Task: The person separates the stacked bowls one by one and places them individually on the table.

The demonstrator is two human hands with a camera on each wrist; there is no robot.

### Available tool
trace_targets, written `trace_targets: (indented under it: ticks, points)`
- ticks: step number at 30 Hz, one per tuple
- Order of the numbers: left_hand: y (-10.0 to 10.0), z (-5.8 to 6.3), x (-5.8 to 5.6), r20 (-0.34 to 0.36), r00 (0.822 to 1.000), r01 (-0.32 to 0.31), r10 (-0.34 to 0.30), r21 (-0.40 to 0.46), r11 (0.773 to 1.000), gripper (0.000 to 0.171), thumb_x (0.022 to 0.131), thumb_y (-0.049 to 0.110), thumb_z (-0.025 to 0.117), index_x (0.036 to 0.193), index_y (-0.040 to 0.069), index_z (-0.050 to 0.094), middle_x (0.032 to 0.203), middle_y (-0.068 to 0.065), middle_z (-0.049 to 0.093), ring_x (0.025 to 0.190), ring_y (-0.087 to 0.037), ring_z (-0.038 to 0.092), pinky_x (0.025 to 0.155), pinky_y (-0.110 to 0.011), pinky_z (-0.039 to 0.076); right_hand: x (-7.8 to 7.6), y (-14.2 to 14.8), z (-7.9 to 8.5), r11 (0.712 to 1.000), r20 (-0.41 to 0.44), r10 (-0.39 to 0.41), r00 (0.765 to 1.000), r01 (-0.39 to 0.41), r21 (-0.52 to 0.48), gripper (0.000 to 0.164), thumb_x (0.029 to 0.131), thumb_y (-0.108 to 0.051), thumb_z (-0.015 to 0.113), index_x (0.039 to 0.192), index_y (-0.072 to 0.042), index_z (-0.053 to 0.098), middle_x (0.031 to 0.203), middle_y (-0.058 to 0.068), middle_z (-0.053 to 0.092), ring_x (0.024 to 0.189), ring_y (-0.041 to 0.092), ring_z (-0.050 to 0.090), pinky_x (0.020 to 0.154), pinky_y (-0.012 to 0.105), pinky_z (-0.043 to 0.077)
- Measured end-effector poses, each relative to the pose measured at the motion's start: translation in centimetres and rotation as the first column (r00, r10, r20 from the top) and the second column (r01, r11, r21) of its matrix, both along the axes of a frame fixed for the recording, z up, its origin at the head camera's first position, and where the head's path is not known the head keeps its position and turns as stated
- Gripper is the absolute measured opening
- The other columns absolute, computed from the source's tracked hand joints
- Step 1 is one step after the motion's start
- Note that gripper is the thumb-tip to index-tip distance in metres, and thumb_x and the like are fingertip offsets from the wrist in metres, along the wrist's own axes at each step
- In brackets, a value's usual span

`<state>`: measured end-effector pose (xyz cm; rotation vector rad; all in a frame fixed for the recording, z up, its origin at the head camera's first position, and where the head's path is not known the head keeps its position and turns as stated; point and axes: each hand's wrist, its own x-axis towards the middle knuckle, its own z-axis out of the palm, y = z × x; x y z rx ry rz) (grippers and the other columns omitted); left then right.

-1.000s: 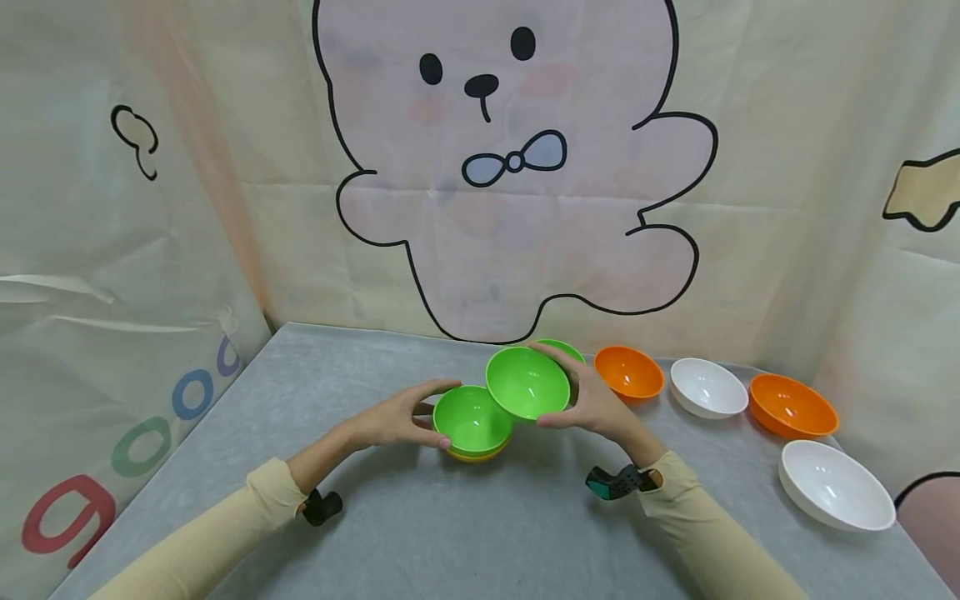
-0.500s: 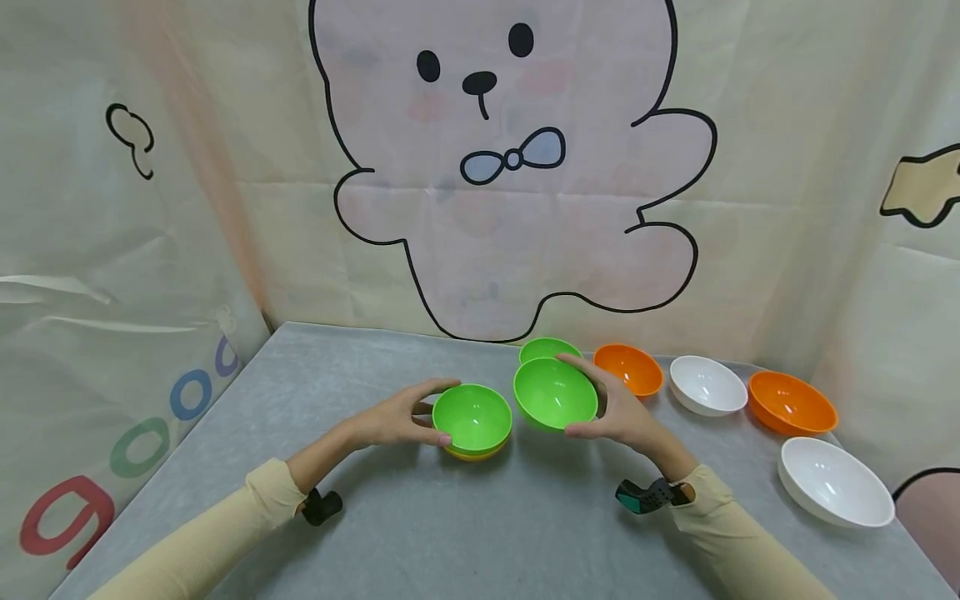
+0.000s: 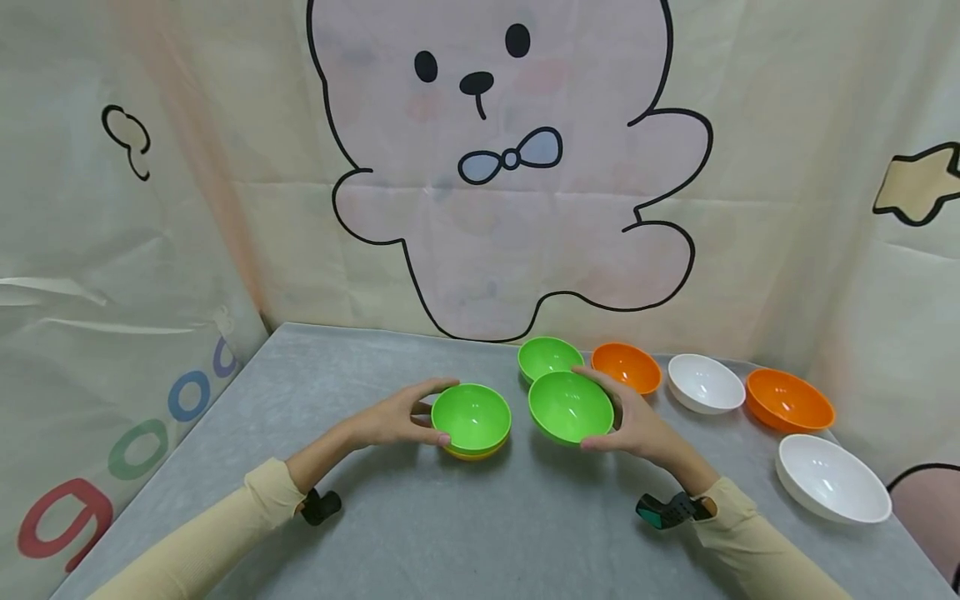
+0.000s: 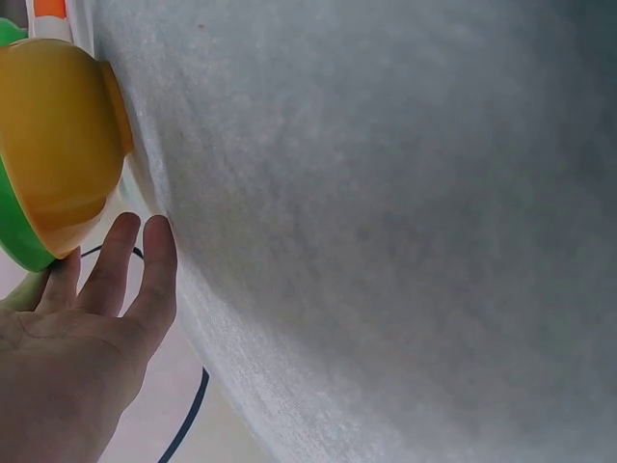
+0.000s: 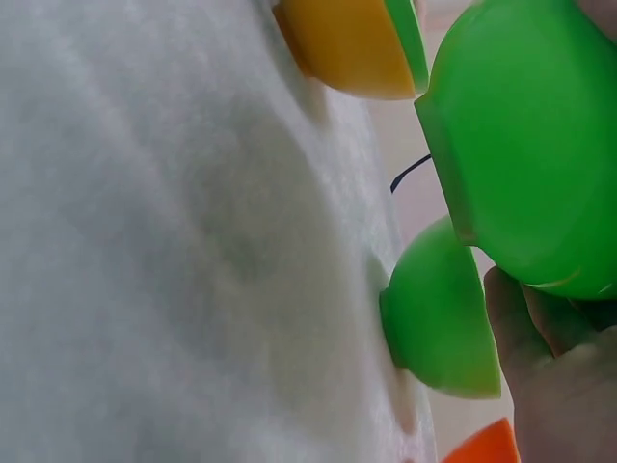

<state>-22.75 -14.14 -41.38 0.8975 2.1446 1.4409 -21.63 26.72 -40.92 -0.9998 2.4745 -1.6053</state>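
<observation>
Held off the cloth by my right hand [image 3: 641, 425] is a green bowl [image 3: 570, 407], its rim between thumb and fingers and its cavity facing me. In the right wrist view the underside of this bowl [image 5: 540, 145] fills the upper right, over the fingers [image 5: 516, 323]. My left hand [image 3: 397, 415] grips the side of another green bowl [image 3: 471, 417], which sits nested in a yellow bowl [image 3: 476, 455]. From the left wrist, the yellow bowl [image 4: 63, 135] shows its outer wall, with the left fingers [image 4: 154, 280] spread below it.
A third green bowl [image 3: 550, 357] stands behind the held one. To its right run an orange bowl [image 3: 627, 367], a white bowl [image 3: 705, 383], a larger orange bowl [image 3: 790, 400] and a large white bowl [image 3: 832, 479]. Grey cloth [image 3: 480, 533] covers the table; a printed curtain [image 3: 247, 208] hangs behind.
My right hand has carried its green bowl right and slightly toward me, away from the nested pair, uncovering the green bowl behind. My left hand stays at the nested bowls.
</observation>
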Motion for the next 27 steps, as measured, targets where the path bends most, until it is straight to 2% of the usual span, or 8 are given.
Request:
trace_targets:
  ticks: [4,10,19,27]
  points:
    - [0.0,0.0,0.1,0.009,1.0,0.006,-0.006,0.003,1.0,0.087,0.091,0.017,0.08,0.159,0.007,0.028,0.158,-0.013,0.034,0.131,-0.039,0.051,0.103,-0.045,0.047,0.5,0.5,-0.2,1.0,-0.018,-0.014,1.0,0.014,0.01,0.099,0.069,-0.004,0.093,0.153,-0.001,0.04,0.152,0.016,0.043,0.132,0.021,0.043,0.105,0.023,0.036]
    - [0.0,0.0,0.1,0.011,1.0,0.012,-0.012,0.007,1.0,0.086,0.091,0.017,0.08,0.16,0.007,0.028,0.158,-0.014,0.033,0.131,-0.04,0.05,0.103,-0.046,0.046,1.0,1.6,-0.7,0.999,0.008,-0.021,1.0,0.021,-0.026,0.096,0.071,0.0,0.091,0.152,0.001,0.04,0.152,0.017,0.043,0.13,0.02,0.045,0.104,0.022,0.04]
    - [-0.1,-0.1,0.0,0.015,1.0,0.013,-0.013,0.01,1.0,0.086,0.091,0.018,0.08,0.159,0.007,0.029,0.158,-0.015,0.033,0.131,-0.04,0.05,0.103,-0.046,0.046,2.2,3.6,-0.9,0.991,-0.002,-0.115,0.993,0.115,0.073,0.095,0.074,-0.006,0.09,0.154,-0.002,0.039,0.143,0.01,0.052,0.122,0.016,0.049,0.098,0.023,0.043]
    - [-0.2,-0.1,0.0,0.02,1.0,0.008,-0.008,0.001,1.0,0.086,0.091,0.018,0.079,0.16,0.008,0.028,0.159,-0.014,0.032,0.132,-0.04,0.049,0.103,-0.045,0.047,3.4,5.3,-1.1,0.971,-0.032,-0.197,0.98,0.2,0.128,0.095,0.073,-0.008,0.092,0.153,-0.002,0.041,0.14,0.013,0.054,0.118,0.013,0.05,0.096,0.019,0.042]
